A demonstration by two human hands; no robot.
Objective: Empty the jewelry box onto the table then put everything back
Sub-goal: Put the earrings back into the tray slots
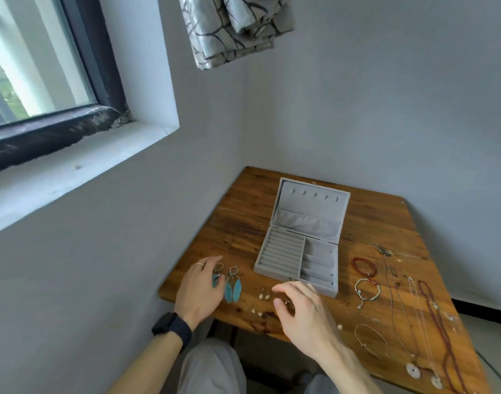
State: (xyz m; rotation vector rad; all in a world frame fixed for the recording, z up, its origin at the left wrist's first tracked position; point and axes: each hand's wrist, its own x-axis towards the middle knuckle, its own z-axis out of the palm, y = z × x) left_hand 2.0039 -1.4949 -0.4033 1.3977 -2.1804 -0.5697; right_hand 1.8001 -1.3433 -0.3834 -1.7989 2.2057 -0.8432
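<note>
Pinching small earring [287, 301]: right hand [300, 307] | left hand [199, 288] spread on feather earring [216, 280] (teal) | jewelry box [280, 255] lid up

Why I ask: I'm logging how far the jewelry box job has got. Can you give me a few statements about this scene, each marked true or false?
1. The jewelry box has its lid open. True.
2. The red bead bracelet lies inside the box. False: it lies on the table, right of the box.
3. The left hand touches a teal feather earring. True.
4. The necklaces hang from the lid hooks. False: the hooks are bare, and the necklaces lie stretched out on the table's right side.
5. A dark watch sits on the left wrist. True.
</note>
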